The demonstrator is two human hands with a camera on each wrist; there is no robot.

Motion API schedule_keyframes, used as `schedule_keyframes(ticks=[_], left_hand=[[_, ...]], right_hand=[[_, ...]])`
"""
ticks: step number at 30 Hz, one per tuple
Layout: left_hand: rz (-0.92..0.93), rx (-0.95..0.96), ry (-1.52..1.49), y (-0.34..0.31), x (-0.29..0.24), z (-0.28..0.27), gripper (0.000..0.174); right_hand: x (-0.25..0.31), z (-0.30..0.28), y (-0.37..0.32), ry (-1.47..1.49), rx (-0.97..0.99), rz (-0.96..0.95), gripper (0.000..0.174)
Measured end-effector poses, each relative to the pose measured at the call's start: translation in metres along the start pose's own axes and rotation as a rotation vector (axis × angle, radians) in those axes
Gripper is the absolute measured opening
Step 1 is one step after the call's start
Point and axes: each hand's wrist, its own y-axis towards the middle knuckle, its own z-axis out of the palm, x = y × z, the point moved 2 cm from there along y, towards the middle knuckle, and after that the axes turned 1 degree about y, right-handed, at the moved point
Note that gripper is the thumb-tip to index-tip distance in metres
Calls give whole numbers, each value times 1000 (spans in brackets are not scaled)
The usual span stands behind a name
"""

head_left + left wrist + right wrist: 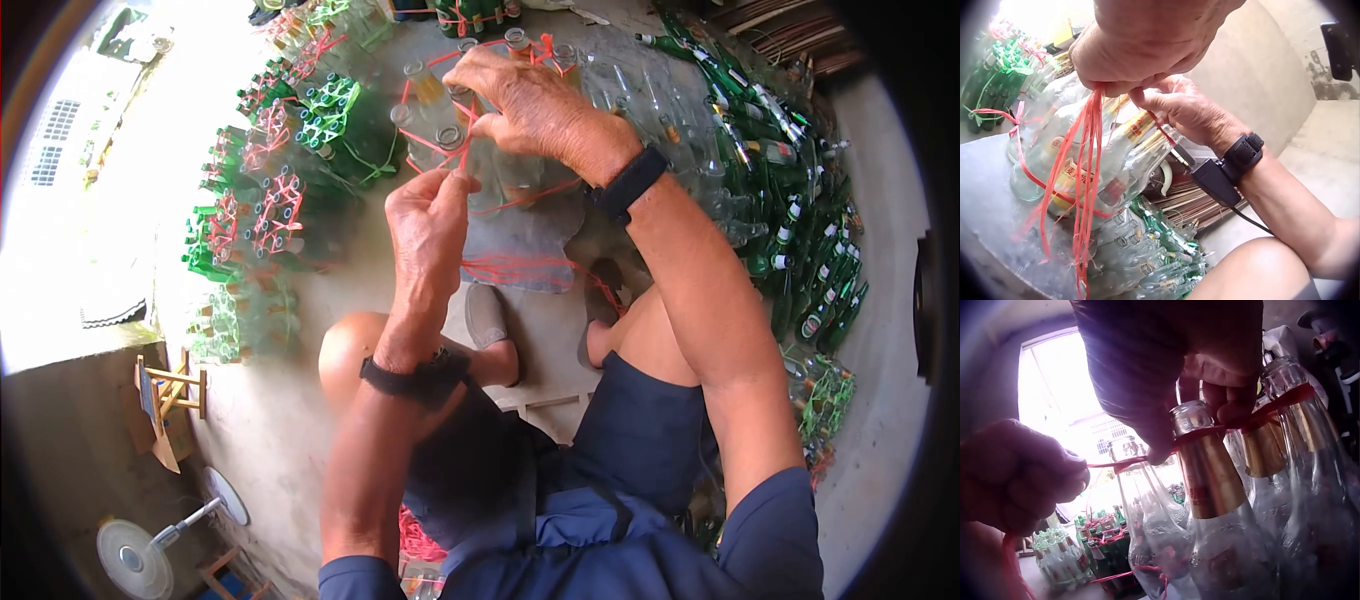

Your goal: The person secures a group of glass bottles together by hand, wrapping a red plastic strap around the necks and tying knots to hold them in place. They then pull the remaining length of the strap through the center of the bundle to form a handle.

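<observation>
My left hand (430, 215) is clenched round red plastic twine (1088, 156), and loose strands hang below the fist in the left wrist view. The twine runs taut from this fist to a cluster of clear glass bottles and loops round their necks. My right hand (540, 110) reaches over the cluster. Its thumb and fingers straddle the neck of a glass bottle (1210, 475) with gold foil, close to the twine, in the right wrist view. Another clear bottle (1275, 375) stands beside it with red twine across its neck. The right palm is hidden from above.
Tied bundles of green bottles (330, 115) stand on the left. Many loose green bottles (790, 200) lie heaped on the right. More red twine (515, 270) lies before the feet on a grey sheet (540, 240). A fan (135, 558) and a wooden stool (175, 390) are at lower left.
</observation>
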Motion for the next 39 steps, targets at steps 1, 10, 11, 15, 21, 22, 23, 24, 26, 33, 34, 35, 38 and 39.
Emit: schedule_keyframes(ticks=[1, 10, 11, 15, 21, 22, 23, 24, 26, 33, 34, 35, 38, 39], left_hand=[[15, -3, 13, 0, 1, 0, 20], [192, 32, 218, 5, -11, -8, 23], [229, 52, 285, 7, -14, -10, 23], [389, 82, 483, 15, -25, -14, 22], [503, 106, 624, 34, -49, -18, 22], [509, 123, 645, 39, -52, -19, 22], [552, 104, 656, 46, -53, -19, 22], [554, 107, 657, 52, -54, -19, 22], [564, 85, 700, 64, -57, -19, 22], [566, 11, 769, 92, -46, -21, 22], [565, -24, 790, 93, -43, -21, 23], [564, -24, 792, 94, -41, -21, 23], [589, -63, 849, 85, -41, -19, 23], [580, -79, 848, 83, -39, -19, 22]], right_hand=[[-1, 2, 0, 17, -15, -10, 59], [3, -4, -1, 48, -1, -1, 60], [2, -4, 0, 62, -12, -11, 60], [1, -3, 2, 87, 4, 18, 59], [3, -5, 1, 71, -34, 9, 51], [2, -4, 2, 88, -16, 18, 52], [1, -4, 2, 107, 3, 28, 53], [0, -2, 1, 106, 0, 30, 53], [-2, 2, 2, 87, -23, 18, 52], [-1, 2, 2, 118, -11, 34, 50], [-1, 2, 2, 106, -8, 39, 49], [-1, 2, 2, 93, -6, 44, 49], [-1, 3, 1, 70, -64, -1, 44], [0, 3, 1, 72, -66, -1, 44]])
